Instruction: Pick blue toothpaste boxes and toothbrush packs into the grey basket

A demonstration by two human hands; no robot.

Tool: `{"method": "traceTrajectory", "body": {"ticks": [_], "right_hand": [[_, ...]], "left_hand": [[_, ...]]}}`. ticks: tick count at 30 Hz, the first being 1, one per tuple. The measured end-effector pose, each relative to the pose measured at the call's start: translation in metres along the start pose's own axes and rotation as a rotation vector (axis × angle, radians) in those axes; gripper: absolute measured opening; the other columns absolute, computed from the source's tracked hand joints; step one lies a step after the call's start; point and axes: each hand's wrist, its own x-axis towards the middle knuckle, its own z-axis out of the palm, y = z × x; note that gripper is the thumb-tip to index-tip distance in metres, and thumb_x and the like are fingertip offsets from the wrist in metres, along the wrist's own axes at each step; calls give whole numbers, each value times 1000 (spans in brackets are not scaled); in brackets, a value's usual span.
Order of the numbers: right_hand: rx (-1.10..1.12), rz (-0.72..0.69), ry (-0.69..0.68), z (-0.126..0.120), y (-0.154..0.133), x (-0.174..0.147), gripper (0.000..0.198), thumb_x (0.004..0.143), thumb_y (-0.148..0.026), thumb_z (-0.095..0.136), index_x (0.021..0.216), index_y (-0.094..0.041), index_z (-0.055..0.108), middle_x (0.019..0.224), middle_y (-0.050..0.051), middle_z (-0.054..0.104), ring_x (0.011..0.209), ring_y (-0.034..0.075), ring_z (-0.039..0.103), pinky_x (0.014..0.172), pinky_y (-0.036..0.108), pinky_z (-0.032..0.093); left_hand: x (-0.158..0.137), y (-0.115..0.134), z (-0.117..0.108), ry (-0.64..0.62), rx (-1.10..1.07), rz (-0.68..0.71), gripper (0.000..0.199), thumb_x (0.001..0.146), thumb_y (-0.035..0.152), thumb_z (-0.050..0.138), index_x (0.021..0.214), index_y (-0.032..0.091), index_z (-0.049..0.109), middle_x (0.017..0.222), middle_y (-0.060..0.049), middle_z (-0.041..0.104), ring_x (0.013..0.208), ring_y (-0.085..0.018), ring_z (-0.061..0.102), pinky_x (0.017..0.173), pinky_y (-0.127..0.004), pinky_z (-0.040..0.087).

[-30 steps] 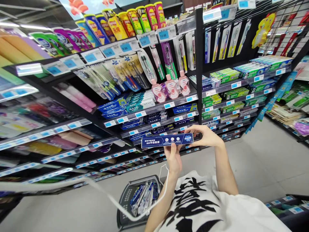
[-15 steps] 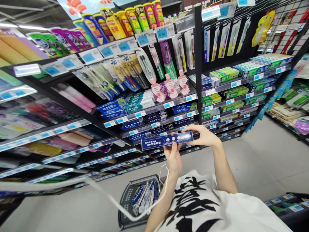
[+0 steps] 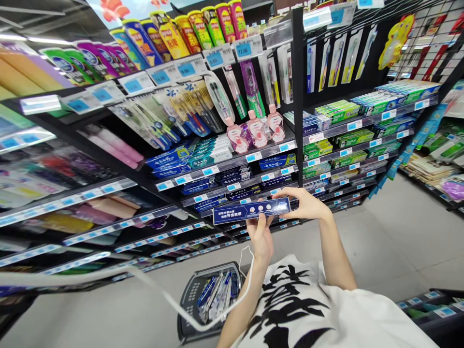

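A slim navy box (image 3: pixel 235 213), printed white, is held slightly tilted.

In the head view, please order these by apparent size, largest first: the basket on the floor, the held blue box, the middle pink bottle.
1. Basket
2. Blue box
3. Middle pink bottle

the held box (image 3: pixel 232 213) looks like smooth printed card with a glossy sheen, while the pink bottles (image 3: pixel 257 131) towards the right front corner of their shelf (image 3: pixel 232 165) seem shiny translucent plastic, with paper-like price tags (image 3: pixel 253 157) along its front edge. the grey basket (image 3: pixel 185 311) looks like matt, perforated plastic, and the white cord (image 3: pixel 170 302) smooth plastic. the shirt (image 3: pixel 348 316) is matt cloth, the floor (image 3: pixel 384 237) smooth, faintly shiny tile.
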Motion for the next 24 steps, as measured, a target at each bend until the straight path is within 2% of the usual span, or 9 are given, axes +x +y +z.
{"method": "traceTrajectory", "body": {"ticks": [12,19,24], "right_hand": [[-14,-9,2,0,-2,0,56,73,-27,86,126,-23,67,121,6,71,107,23,68,89,33,54],[27,-66,-21,3,1,2,61,74,-37,87,128,-21,64,122,6,70,111,23,67,99,34,52],[17,-64,-32,3,-1,3,60,75,-37,86,128,-21,64,123,7,70,112,24,68,99,35,52]], "left_hand": [[1,1,3,8,-56,-8,44,85,44,77,126,34,63,148,-3,58,138,-27,53,102,-43,55],[0,0,5,6,-64,-21,46,82,44,79,125,35,65,146,-3,60,137,-28,53,96,-39,58],[-1,1,5,10,-83,-23,46,82,41,80,126,34,65,145,-4,60,137,-28,53,93,-37,59]]}}
